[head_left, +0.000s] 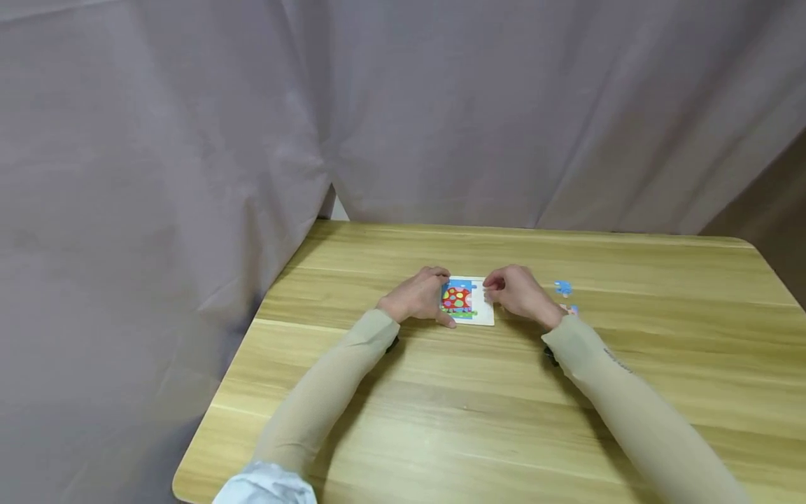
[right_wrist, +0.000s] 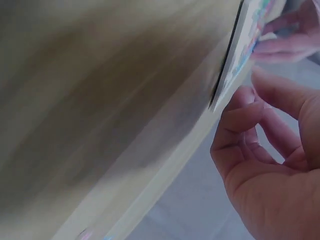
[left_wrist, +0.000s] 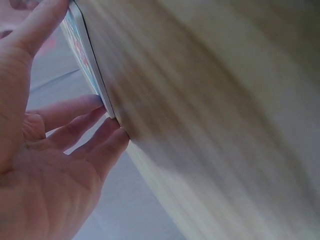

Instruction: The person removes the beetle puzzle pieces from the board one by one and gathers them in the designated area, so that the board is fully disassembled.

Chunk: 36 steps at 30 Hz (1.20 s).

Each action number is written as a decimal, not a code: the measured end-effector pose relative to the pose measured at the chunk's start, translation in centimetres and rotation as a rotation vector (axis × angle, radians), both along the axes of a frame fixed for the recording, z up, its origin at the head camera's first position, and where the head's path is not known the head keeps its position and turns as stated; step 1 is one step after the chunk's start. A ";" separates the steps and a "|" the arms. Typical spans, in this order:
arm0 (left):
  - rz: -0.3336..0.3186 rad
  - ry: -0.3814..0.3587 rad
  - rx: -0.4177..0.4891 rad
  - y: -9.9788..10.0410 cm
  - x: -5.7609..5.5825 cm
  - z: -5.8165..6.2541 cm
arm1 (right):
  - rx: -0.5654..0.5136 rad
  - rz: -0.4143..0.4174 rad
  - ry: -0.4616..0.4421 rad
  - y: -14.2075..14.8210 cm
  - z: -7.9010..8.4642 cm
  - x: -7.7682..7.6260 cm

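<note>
A small jigsaw board [head_left: 483, 313] with a white frame lies on the table, its left part filled with a red, spotted picture. My left hand [head_left: 418, 294] holds it from the left, thumb by the near edge and fingers at the far edge. In the left wrist view, the fingertips [left_wrist: 111, 131] touch the board's corner. Over its right edge, my right hand [head_left: 516, 290] has bent fingers. The right wrist view shows the thumb [right_wrist: 280, 92] close to the curled fingers; whether a piece is between them is hidden.
Right of my right hand lies a blue puzzle piece [head_left: 563, 288]. Another piece [head_left: 571, 309], pink and blue, is partly hidden by the right wrist. The wooden table [head_left: 441, 420] ends at a grey curtain [head_left: 441, 119] behind and to the left.
</note>
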<state>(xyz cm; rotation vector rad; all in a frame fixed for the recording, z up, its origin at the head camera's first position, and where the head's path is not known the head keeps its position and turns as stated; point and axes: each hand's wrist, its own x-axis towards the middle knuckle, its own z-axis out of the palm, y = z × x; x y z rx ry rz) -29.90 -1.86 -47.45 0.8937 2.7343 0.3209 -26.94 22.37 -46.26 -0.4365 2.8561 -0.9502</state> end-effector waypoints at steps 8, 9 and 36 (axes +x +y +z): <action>-0.013 0.013 0.016 0.9 -0.1 0.1 | 0.075 -0.016 0.022 -1.5 -0.5 -1.5; -0.014 0.012 0.020 1.0 -0.1 0.2 | 0.080 -0.021 0.025 -1.5 -0.5 -1.5; -0.052 0.012 0.059 -0.4 -0.2 -0.3 | 0.054 -0.071 -0.018 -3.5 -1.1 -1.9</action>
